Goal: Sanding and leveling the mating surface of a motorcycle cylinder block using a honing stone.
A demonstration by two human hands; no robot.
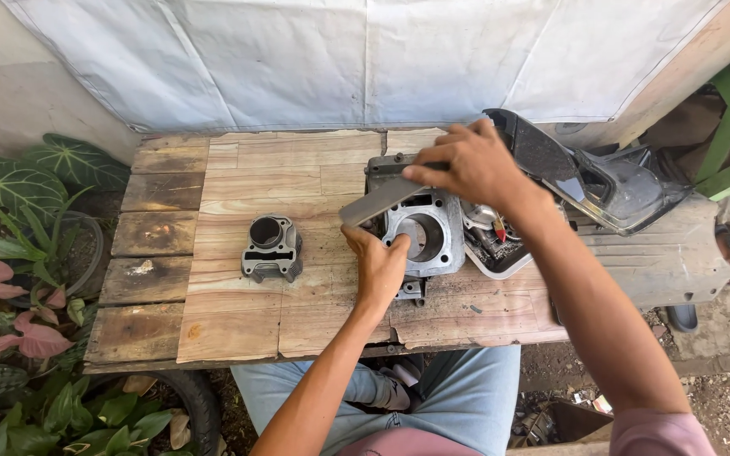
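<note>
A rough wooden plank tabletop [238,312] fills the middle of the view and carries everything the person works on while seated, knees in blue jeans [466,397] tucked under its near edge. Behind it hangs a pale tarpaulin sheet [365,59]. Broad green and pink leaves of garden plants [10,253] crowd the left side.

At the right end of the table, a dark, glossy plastic motorcycle body panel [601,181] rests tilted, pushed out of the working area. Beside it sits a shallow white tray [500,253] of small greasy engine parts, near the right arm.

The main piece, a grey cast-aluminium engine cylinder block with 1 round bore [424,236], lies flat near the table's centre-right, bore facing up, so its top face is exposed. The left hand [378,266] presses on the block's near left edge, fingers curled over the rim, apparently to steady it. The right hand [466,165] is closed around 1 end of a flat grey metal bar [378,201], which reads as a file or straightedge, laid slanted across the block's upper left corner and touching its face.

A 2nd, smaller dark grey finned cylinder [272,247] stands apart to the left, untouched, well clear of both hands.
</note>
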